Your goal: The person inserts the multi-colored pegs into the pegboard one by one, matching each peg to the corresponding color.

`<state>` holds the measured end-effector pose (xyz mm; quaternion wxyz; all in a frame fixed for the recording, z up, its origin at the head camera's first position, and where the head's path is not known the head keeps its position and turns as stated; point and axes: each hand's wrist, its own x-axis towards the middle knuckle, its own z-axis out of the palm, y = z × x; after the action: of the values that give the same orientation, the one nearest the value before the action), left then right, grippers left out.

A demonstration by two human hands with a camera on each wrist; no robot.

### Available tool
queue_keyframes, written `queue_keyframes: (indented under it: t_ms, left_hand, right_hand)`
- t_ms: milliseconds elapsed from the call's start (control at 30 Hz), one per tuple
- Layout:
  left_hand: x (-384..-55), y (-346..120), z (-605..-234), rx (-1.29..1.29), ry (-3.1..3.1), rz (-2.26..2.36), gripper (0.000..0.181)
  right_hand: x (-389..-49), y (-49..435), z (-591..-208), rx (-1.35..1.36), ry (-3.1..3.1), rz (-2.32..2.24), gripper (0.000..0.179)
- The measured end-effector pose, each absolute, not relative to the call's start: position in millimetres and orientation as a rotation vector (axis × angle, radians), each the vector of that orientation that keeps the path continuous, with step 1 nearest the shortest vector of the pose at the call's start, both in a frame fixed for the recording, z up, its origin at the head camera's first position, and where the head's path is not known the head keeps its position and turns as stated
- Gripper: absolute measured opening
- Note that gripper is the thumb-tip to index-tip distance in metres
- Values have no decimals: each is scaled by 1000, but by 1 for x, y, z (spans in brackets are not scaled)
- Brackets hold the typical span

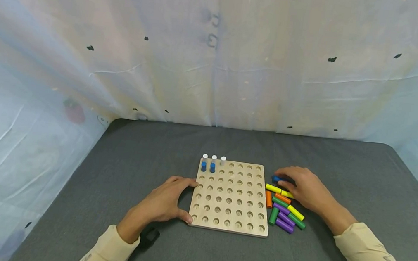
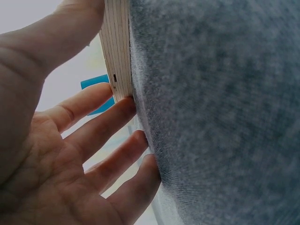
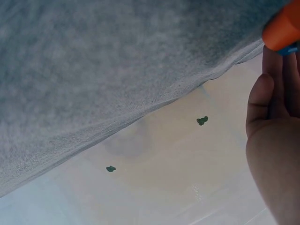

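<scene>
A square wooden pegboard (image 1: 229, 196) lies on the table, with rows of round holes. Three white pegs (image 1: 214, 159) stand in its back row at the left, and two blue pegs (image 1: 212, 167) stand in the row before them. My left hand (image 1: 163, 199) touches the board's left edge with thumb and fingertips, its fingers spread and fairly straight; the left wrist view shows them against the layered wooden edge (image 2: 119, 51). Right of the board, my right hand (image 1: 308, 189) pinches a loose blue peg (image 1: 275, 178) between thumb and index finger.
Beside the board's right edge lie loose pegs: yellow (image 1: 296, 212), orange (image 1: 269, 199), green (image 1: 273, 215) and purple (image 1: 285, 226), close together. A grey cloth (image 1: 147, 150) covers the table. Pale hanging sheeting (image 1: 251, 68) stands behind it and at both sides.
</scene>
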<state>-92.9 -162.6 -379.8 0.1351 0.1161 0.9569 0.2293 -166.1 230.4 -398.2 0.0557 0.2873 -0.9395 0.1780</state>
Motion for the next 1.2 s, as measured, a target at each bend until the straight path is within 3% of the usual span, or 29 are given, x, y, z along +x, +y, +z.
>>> queue_keyframes:
  t_ms: [300, 1200]
  left_hand:
    - [-93, -162, -380, 354, 2784, 656, 93]
    - [-93, -162, -379, 342, 2781, 658, 93]
  right_hand:
    - [-165, 232, -399, 895, -2803, 560, 34]
    - [-166, 232, -391, 799, -2856, 491, 25]
